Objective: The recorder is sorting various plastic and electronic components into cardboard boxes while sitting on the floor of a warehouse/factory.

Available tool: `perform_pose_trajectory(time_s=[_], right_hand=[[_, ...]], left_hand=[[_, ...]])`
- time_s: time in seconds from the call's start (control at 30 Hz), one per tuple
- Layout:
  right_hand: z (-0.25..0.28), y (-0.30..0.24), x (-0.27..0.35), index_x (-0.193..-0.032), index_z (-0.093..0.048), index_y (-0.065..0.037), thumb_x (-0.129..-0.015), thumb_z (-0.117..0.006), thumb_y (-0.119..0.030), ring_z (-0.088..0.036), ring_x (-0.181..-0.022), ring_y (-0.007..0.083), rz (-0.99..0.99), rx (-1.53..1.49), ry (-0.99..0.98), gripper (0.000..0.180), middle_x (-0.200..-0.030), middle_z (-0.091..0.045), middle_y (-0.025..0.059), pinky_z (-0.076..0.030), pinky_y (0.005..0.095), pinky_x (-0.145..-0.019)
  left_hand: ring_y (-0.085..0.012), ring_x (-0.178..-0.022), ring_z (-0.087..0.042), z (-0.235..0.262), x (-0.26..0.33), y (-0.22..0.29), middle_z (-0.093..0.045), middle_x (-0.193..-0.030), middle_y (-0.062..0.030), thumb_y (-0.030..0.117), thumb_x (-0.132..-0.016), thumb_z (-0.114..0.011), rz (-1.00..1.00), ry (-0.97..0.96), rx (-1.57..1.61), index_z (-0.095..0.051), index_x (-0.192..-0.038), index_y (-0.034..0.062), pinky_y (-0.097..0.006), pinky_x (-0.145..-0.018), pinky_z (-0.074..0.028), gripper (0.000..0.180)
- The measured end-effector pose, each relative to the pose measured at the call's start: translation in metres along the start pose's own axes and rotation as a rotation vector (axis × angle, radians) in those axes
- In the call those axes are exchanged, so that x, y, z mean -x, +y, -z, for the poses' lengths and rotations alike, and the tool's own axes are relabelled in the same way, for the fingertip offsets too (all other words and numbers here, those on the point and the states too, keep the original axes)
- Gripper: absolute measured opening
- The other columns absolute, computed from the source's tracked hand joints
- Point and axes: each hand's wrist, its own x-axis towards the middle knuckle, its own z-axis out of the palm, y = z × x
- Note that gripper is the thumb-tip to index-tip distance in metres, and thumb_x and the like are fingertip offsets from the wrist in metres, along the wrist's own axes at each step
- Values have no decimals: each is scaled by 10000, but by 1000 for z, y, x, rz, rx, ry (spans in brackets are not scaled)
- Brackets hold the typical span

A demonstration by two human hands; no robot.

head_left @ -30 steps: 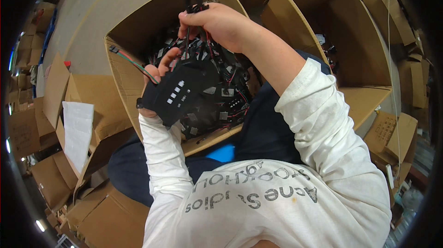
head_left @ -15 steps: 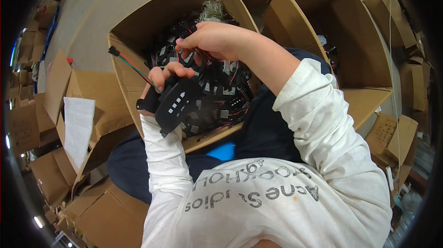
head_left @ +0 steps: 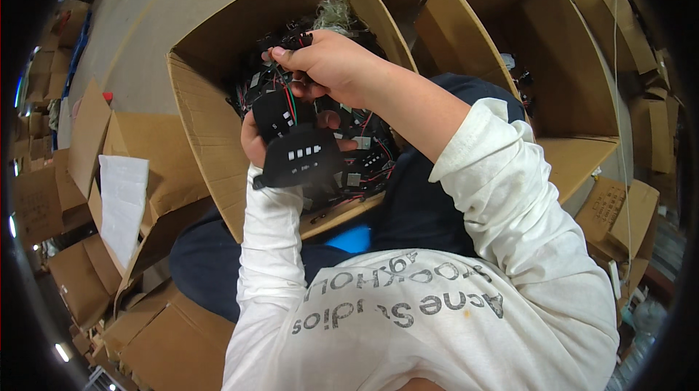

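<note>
At the left of the frame, a white sheet (head_left: 122, 205) leans on an open carton (head_left: 175, 147), with bare floor (head_left: 149, 16) above them at upper left. Left of centre, the left hand (head_left: 253, 145) has its fingers clamped around two black modules: the front module (head_left: 298, 158) faces up with a row of white marks, and the rear module (head_left: 274, 114) sits just above it, partly covered. Both are held over a large box (head_left: 207, 129), which is filled with a heap (head_left: 373, 160) of similar black parts. Red, green and black wires (head_left: 293, 103) run from the modules up towards the right hand (head_left: 324, 60), whose thumb and fingers are pinched together on black plugs (head_left: 295, 41). Pale tangled strands (head_left: 335, 14) lie beyond that hand, in the box. Below centre, something blue (head_left: 352, 240) shows by the box's near edge. At upper right stands another box (head_left: 568, 56), dark parts (head_left: 523, 84) inside; a small carton (head_left: 608, 205) sits farther right.
</note>
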Motion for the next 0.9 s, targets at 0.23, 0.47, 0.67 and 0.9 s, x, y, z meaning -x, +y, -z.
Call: perform_pose_trajectory(time_s=[0.23,0.47,0.67,0.9], right_hand=[[4,-2,-3,-1088,-687,-68,-1055,-596,-307,-580,-623,123,-61,30,-36,259,-788,-613,28,-456,248,-558],[27,-28,-8,-940,-586,-49,-1097,-506,-293,-713,-908,304,501,-405,124,302,-946,-688,124,-575,489,-861],[72,-62,8,-987,-721,-14,-991,-668,-182,-596,-753,150,571,5,416,176,-860,-680,43,-473,289,-705],[78,-76,22,-1065,-703,19,-1029,-618,-219,-624,-688,177,253,381,395,256,-832,-676,81,-508,341,-666]], left_hand=[[-499,-1105,-622,15,3,13,-503,-1471,-194,464,-1040,-316,55,85,-56,-439,-1483,40,-775,-933,-480,625],[-410,-1272,-578,57,12,59,-475,-1553,-116,460,-1048,-437,-231,321,-112,-421,-1511,86,-653,-1013,-496,595],[-171,-834,-656,189,15,28,-671,-1115,-46,280,-940,-673,148,1086,-945,-606,-1260,124,-323,-670,-543,362],[-293,-849,-676,309,-62,-50,-622,-1203,-201,191,-848,-796,-49,688,-2032,-323,-1517,139,-428,-673,-573,821]])
